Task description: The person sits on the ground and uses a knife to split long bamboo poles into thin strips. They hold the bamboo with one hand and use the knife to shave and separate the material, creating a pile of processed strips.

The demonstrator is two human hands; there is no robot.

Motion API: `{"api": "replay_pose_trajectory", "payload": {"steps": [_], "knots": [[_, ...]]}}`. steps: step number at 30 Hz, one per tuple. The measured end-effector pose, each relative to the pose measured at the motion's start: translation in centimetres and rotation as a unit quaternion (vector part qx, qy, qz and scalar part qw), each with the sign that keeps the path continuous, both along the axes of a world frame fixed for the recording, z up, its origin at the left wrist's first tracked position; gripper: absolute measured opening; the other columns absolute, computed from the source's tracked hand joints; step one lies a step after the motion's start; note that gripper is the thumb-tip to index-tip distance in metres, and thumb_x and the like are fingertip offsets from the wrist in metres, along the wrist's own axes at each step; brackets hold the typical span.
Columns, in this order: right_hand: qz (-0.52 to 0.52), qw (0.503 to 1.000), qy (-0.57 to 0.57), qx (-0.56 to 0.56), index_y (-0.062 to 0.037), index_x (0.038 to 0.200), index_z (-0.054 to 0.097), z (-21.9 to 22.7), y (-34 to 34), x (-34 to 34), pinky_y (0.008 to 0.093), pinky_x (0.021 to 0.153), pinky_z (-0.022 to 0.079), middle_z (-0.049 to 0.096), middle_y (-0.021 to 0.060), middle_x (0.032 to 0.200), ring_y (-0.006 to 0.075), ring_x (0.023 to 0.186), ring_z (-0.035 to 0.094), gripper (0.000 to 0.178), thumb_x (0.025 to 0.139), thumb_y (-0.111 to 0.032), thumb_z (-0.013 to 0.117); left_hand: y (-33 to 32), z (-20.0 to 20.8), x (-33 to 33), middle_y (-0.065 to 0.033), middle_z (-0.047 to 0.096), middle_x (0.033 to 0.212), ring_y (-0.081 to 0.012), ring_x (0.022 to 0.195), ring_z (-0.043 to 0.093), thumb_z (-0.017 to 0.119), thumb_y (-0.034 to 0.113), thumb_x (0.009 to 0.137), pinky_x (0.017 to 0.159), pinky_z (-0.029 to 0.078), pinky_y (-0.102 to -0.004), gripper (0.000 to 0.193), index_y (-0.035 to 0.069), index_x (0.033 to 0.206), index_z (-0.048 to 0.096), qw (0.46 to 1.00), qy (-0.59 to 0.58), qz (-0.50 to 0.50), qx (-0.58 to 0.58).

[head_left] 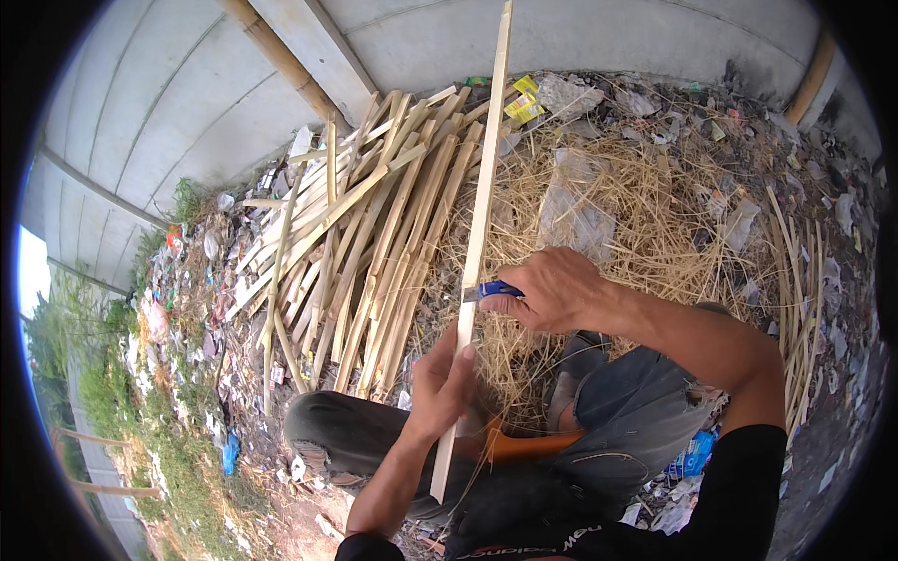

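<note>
A long, pale bamboo strip (pixel 485 178) stands nearly upright before me, from near my lap to the top of the view. My left hand (pixel 443 381) is closed round its lower part. My right hand (pixel 552 288) grips a blue-handled utility knife (pixel 496 290), whose blade lies against the strip just above my left hand. Part of the knife handle is hidden in my fingers. Below my hands, an orange object (pixel 524 447) lies between my bent legs; its kind is not clear.
A heap of split bamboo strips (pixel 374 243) lies to the left. Thin shavings (pixel 655 215) cover the ground ahead, with thinner strips (pixel 795 299) at the right. A grey panel wall (pixel 580 37) and a bamboo pole (pixel 285 61) stand behind. Litter and weeds (pixel 192 402) spread at the left.
</note>
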State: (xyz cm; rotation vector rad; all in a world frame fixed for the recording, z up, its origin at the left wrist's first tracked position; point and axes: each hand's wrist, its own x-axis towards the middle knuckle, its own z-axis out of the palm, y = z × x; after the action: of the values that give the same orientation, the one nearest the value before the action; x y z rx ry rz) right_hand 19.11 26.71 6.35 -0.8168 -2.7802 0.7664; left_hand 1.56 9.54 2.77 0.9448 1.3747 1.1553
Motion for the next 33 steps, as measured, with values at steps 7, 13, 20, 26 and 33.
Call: {"api": "replay_pose_trajectory", "payload": {"steps": [7, 13, 20, 26, 33], "knots": [[0.005, 0.997, 0.056, 0.057, -0.0018, 0.082, 0.07, -1.6, -0.2, -0.4, 0.0467, 0.052, 0.051, 0.062, 0.0147, 0.056, 0.0323, 0.054, 0.066, 0.062, 0.102, -0.057, 0.051, 0.3, -0.2, -0.3, 0.0053, 0.047, 0.059, -0.0033, 0.041, 0.04, 0.051, 0.022, 0.11, 0.038, 0.033, -0.0213, 0.055, 0.002, 0.158, 0.034, 0.999, 0.029, -0.018, 0.013], [-0.025, 0.995, 0.08, 0.051, -0.0035, 0.074, 0.066, -1.2, 2.2, 0.6, 0.0418, 0.048, 0.045, 0.052, 0.0105, 0.049, 0.0277, 0.042, 0.054, 0.063, 0.105, -0.055, 0.049, -1.0, -0.8, 0.3, 0.006, 0.049, 0.061, -0.0011, 0.045, 0.043, 0.052, 0.018, 0.109, 0.041, 0.034, -0.0199, 0.055, 0.0, 0.157, 0.034, 0.997, 0.054, -0.036, 0.029], [-0.088, 0.992, 0.079, -0.043, -0.0057, 0.078, 0.069, -0.5, 3.8, 0.2, 0.043, 0.055, 0.052, 0.063, 0.0156, 0.057, 0.0325, 0.054, 0.067, 0.063, 0.1, -0.062, 0.051, -2.7, -1.3, -0.2, 0.0055, 0.048, 0.061, -0.002, 0.042, 0.041, 0.051, 0.019, 0.109, 0.038, 0.033, -0.02, 0.051, 0.0, 0.154, 0.039, 0.997, 0.065, -0.027, 0.028], [-0.004, 0.991, 0.118, 0.055, -0.0027, 0.08, 0.068, -2.4, -1.3, -0.3, 0.0456, 0.053, 0.053, 0.061, 0.0165, 0.055, 0.0338, 0.051, 0.065, 0.064, 0.101, -0.061, 0.051, -2.7, 0.1, 0.0, 0.0042, 0.044, 0.056, -0.0039, 0.038, 0.038, 0.052, 0.026, 0.109, 0.033, 0.03, -0.0215, 0.045, -0.001, 0.145, 0.05, 0.997, -0.064, 0.003, -0.033], [0.041, 0.99, 0.112, 0.071, -0.0054, 0.078, 0.069, -1.5, -2.8, 1.3, 0.0429, 0.05, 0.051, 0.059, 0.0153, 0.053, 0.0325, 0.051, 0.065, 0.065, 0.105, -0.059, 0.044, -3.4, 1.6, 0.6, 0.0051, 0.045, 0.064, -0.0031, 0.041, 0.038, 0.053, 0.025, 0.108, 0.036, 0.03, -0.0201, 0.052, 0.002, 0.154, 0.042, 0.998, -0.058, -0.013, -0.028]]}}
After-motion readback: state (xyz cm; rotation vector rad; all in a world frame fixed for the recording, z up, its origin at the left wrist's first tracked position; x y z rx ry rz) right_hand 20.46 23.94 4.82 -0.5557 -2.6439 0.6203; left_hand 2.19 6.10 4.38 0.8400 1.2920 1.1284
